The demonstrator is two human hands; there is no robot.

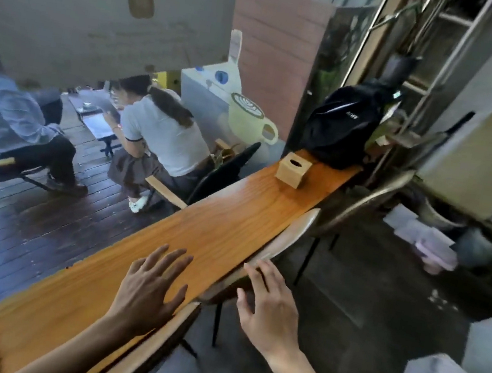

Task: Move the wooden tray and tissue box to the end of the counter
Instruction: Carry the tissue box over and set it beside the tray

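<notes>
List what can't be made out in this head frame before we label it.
- Wooden tray: not visible in the head view.
- Tissue box: any tissue inside hidden; only a dark slot shows.
- Counter far end: covered by the black backpack.
- Counter near end: blurred, cut off by the bottom-left edge.
- Left hand and right hand: open; contact with surfaces unclear.

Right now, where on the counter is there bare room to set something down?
The long stretch of counter between the left hand and the tissue box is bare. The far end is crowded: the box sits close to a black backpack, with only a narrow strip between them.
</notes>
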